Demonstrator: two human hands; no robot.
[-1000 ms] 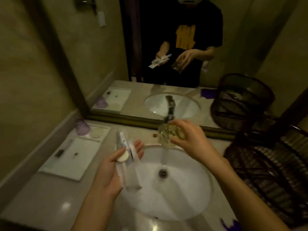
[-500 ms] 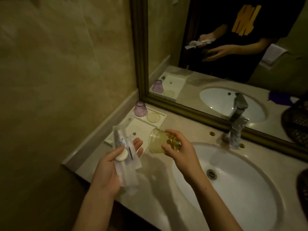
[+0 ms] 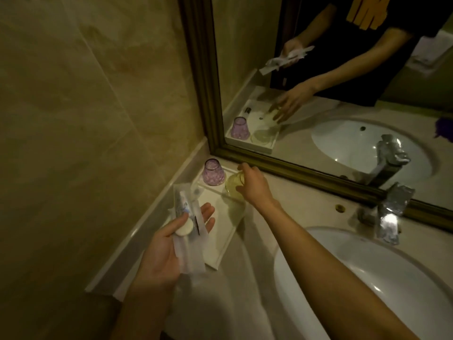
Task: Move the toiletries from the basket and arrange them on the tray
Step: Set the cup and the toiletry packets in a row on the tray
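A white tray [image 3: 221,244] lies on the counter in the corner by the wall and mirror. A purple glass [image 3: 212,173] stands upside down at its far end. Just right of it, my right hand [image 3: 253,186] is closed around a yellow glass [image 3: 234,184], held low over the tray's far end. My left hand [image 3: 169,244] hovers above the tray's near end, palm up, holding clear-wrapped toiletry packets [image 3: 188,227] and a small round white soap [image 3: 185,228] under the thumb. The basket is out of view.
A white sink basin [image 3: 367,278] fills the lower right, with a chrome faucet [image 3: 389,217] behind it. A framed mirror [image 3: 318,168] runs along the back of the counter. The tiled wall [image 3: 85,119] closes the left side.
My right hand has carried the yellow glass from above the counter left and back to the tray's far end, beside the purple glass. The view swung left, away from the basket. My left hand kept its packets.
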